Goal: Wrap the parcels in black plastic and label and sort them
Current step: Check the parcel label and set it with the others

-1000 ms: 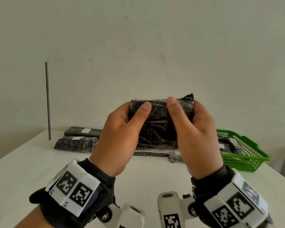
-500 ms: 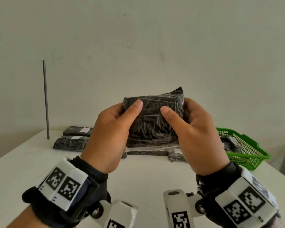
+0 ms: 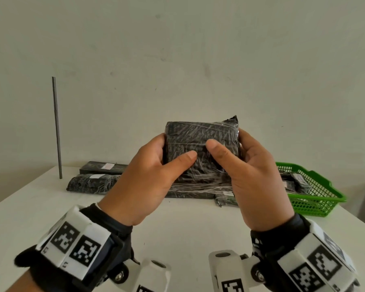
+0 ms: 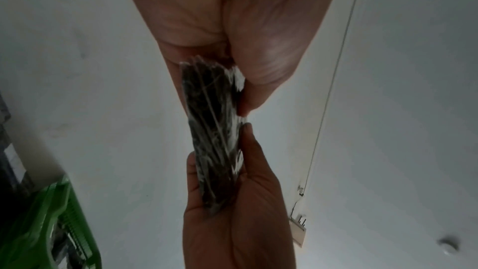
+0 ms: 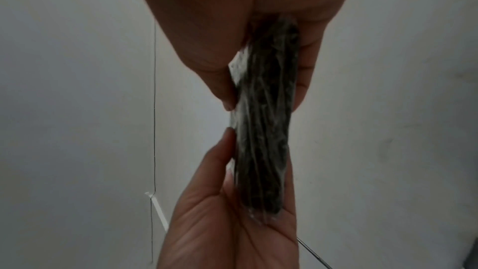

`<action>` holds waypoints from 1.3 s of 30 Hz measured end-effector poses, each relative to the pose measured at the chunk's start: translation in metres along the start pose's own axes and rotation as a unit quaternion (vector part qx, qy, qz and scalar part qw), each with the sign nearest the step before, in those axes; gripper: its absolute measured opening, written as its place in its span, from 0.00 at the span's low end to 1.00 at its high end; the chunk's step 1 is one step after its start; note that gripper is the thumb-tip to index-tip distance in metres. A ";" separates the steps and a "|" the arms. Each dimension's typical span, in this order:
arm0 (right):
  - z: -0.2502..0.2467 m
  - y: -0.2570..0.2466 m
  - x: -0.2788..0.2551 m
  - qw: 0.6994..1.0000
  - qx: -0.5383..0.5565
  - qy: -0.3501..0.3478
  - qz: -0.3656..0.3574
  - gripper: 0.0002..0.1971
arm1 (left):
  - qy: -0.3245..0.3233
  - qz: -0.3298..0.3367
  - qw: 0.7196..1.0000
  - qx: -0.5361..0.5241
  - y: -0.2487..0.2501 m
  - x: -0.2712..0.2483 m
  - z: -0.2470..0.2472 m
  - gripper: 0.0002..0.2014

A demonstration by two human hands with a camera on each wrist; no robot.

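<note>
Parcel (image 3: 200, 144) above white table (image 3: 30, 207)

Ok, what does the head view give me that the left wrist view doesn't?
Head view only: the white table, labelled wrapped parcels lying on it, the upright metal rod, and the held parcel's broad face, no label visible. Left wrist only: the parcel edge-on, thin, with fingers behind it, and a wall cable. Both: left hand and right hand gripping the parcel, and the green basket.
</note>
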State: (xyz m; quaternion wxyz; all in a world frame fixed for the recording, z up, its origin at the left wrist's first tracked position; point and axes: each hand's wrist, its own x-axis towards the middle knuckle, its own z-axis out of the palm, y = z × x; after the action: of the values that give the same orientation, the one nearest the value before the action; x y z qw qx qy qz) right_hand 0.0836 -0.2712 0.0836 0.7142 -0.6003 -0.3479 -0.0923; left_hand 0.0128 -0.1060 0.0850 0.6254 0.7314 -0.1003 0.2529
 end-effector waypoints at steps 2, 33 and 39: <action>-0.001 -0.001 0.000 1.000 -0.004 -0.006 -0.006 0.11 | -0.014 0.001 1.000 0.014 0.001 0.001 -0.001 0.14; -0.018 -0.010 0.005 0.989 -0.005 -0.139 0.050 0.21 | -0.071 -0.083 0.988 -0.112 0.000 0.005 -0.014 0.20; -0.014 -0.016 0.006 0.991 -0.011 -0.116 0.068 0.17 | -0.078 -0.054 0.992 -0.085 -0.001 0.006 -0.013 0.21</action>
State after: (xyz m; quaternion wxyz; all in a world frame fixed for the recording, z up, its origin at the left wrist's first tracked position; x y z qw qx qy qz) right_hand 0.0850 -0.2864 0.0994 0.6670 -0.6370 -0.3857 0.0232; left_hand 0.0151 -0.0923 0.0877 0.6883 0.6974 -0.1300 0.1519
